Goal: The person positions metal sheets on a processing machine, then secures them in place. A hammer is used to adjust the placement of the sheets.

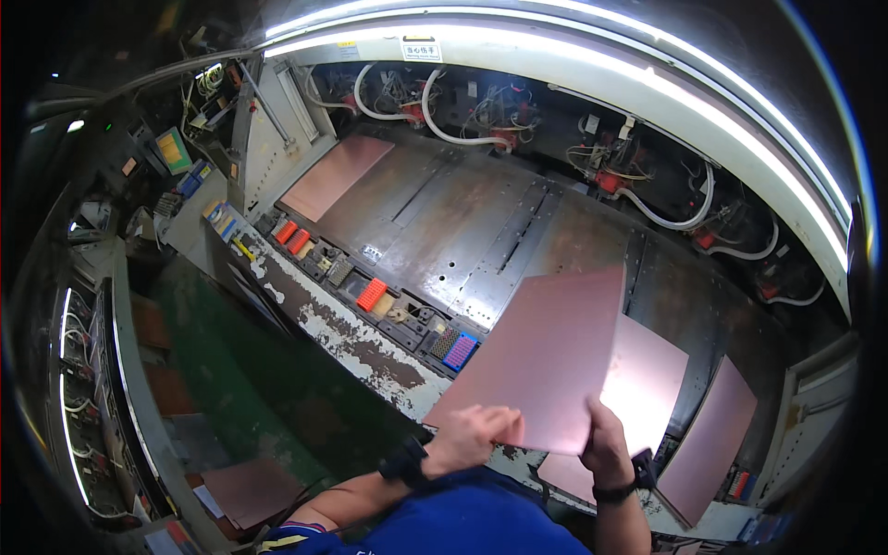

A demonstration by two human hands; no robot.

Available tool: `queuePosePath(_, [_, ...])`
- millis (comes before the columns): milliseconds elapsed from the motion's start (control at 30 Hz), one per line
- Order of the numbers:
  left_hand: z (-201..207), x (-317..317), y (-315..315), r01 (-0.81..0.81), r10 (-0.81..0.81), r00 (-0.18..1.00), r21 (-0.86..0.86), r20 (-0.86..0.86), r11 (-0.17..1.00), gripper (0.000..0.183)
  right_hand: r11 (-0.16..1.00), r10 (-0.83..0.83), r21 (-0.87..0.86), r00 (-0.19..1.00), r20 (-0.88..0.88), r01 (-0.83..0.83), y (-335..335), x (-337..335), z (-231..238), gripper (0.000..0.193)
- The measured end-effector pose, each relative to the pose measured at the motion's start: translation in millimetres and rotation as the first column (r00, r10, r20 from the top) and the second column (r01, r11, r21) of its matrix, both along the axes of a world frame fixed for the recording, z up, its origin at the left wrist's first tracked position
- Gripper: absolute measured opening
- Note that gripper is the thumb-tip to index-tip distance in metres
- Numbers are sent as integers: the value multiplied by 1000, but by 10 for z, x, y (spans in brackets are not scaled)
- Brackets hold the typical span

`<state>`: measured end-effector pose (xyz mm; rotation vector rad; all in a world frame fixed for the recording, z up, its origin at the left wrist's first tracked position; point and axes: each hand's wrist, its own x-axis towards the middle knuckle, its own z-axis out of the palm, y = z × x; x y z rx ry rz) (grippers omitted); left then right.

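A large, thin copper-coloured sheet is held up in front of me, tilted over the near edge of the machine bed. My right hand grips its near right corner, thumb on the upper face. At the near edge, further left, my left hand has its fingers curled against the sheet; the fingertips are partly hidden. Behind the held sheet, a second copper-coloured sheet lies on the bed, partly covered and shining under the lamp. To its right is another such sheet.
One more copper sheet lies at the bed's far left. Along the front rail stand red bit holders and a blue-and-purple one. Drilling heads with white hoses line the back. A yellow tool rests on the worn ledge.
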<state>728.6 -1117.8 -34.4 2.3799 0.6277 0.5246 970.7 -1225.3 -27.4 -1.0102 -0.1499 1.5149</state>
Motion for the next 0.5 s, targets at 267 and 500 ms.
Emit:
queuePosePath(267, [-691, -566, 980, -204, 52, 934, -410, -353, 889, 65, 959, -137, -198, 945, 295, 201, -22, -261, 111, 40])
queuePosePath(500, [-1008, -911, 1649, 116, 325, 946, -945, 11, -306, 37, 987, -98, -102, 963, 249, 127, 497, -14, -251, 45])
